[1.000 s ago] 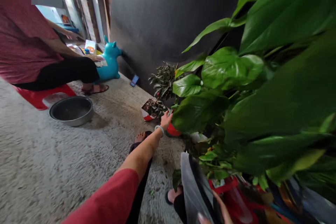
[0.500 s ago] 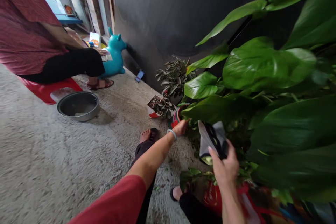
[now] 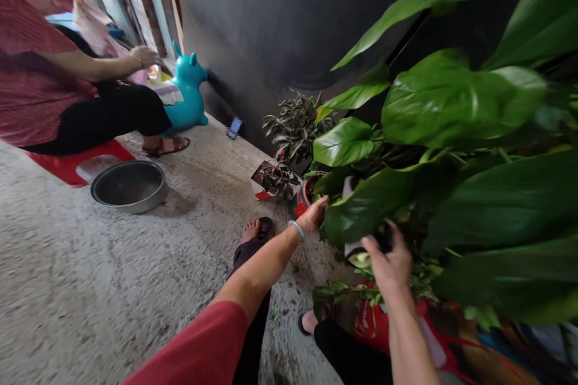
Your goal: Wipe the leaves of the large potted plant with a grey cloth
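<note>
One grey-and-black item [image 3: 353, 249], partly covered by a big leaf [image 3: 374, 207], was grasped in the right hand [image 3: 392, 260]. The left hand [image 3: 313, 215], its hold impossible to tell, was at the leaf's edge, beside a striped pot [image 3: 300, 200]; beyond stood a dark-leaved plant [image 3: 295, 126].

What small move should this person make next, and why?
Probably ease the large drooping leaf aside with the left hand: from this view it covers part of the gray-and-black item held in the right hand, and the left hand is already close to the leaf's edge.
</note>
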Motion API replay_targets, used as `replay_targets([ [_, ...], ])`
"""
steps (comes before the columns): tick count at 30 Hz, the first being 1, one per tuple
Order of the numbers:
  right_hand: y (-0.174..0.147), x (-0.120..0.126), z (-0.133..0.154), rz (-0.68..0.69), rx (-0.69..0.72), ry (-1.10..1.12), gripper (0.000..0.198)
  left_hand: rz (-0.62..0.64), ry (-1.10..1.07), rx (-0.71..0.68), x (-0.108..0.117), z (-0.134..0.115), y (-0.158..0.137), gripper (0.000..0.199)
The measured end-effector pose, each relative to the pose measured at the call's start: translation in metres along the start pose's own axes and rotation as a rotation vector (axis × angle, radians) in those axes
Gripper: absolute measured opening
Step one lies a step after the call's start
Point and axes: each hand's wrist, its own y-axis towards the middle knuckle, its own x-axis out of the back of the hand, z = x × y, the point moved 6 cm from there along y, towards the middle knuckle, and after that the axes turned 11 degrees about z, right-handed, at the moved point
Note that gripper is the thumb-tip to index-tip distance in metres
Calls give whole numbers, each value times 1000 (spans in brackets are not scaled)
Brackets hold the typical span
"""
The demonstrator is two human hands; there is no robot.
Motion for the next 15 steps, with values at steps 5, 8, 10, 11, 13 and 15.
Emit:
replay_targets([
  [5,-53,-15,-30,299,-49,42,70,88,-137,29,-2,2,4,36],
  [8,-67,27,-35,145,-108,45,79,139,-159,58,-3,2,4,40],
  [10,-50,47,-28,-83,-85,-15,85,163,-162,82,-4,5,2,45],
  [11,-39,48,-23,-168,-61,-35,85,167,-159,94,-4,7,2,47],
  [13,-17,25,-19,-142,-12,-33,80,149,-150,111,-3,12,1,48],
  [15,-13,-13,-23,69,13,1,72,116,-141,117,-1,15,2,45],
])
